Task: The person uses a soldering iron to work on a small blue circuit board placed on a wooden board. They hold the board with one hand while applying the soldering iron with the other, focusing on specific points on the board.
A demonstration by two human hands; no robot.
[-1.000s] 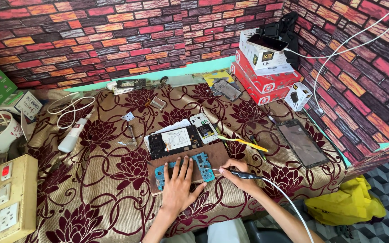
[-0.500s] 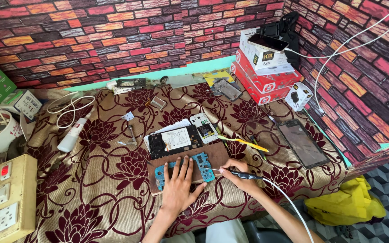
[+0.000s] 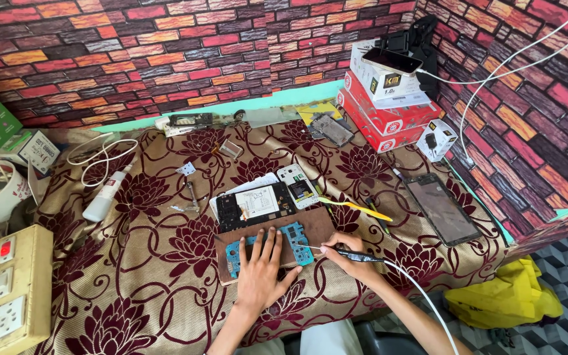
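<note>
Here, the left hand point(image 3: 260, 276) lies flat, fingers spread wide, pressing down on a blue circuit board point(image 3: 290, 238) that sits on a brown mat point(image 3: 317, 223) at the near edge of the tabletop point(image 3: 152, 263). The board pokes out from under the fingers at both ends; its middle is hidden by the hand.

The right hand point(image 3: 350, 253), at 3 o'clock from the board, is closed around a thin dark tool point(image 3: 356, 256) in a pen hold. A white cord point(image 3: 422, 296) runs from the tool's rear toward 5 o'clock. The fine metal tip point(image 3: 311, 248) points at 9 o'clock and reaches the board's right end; contact cannot be confirmed.

At 12 o'clock from the board, touching the mat's far edge: an opened phone body point(image 3: 254, 205), dark with a white panel. Just beside it at 2 o'clock, a small white phone point(image 3: 299, 186). A yellow tool point(image 3: 356, 207) lies at 2 o'clock from the mat. A dark screen panel point(image 3: 443, 209) lies well apart at 3 o'clock.

Red and white boxes point(image 3: 386, 98) are stacked in the far right corner. A white bottle point(image 3: 105, 196) lies at 10 o'clock on the patterned cloth. A switchboard point(image 3: 1, 296) stands at the left edge.
</note>
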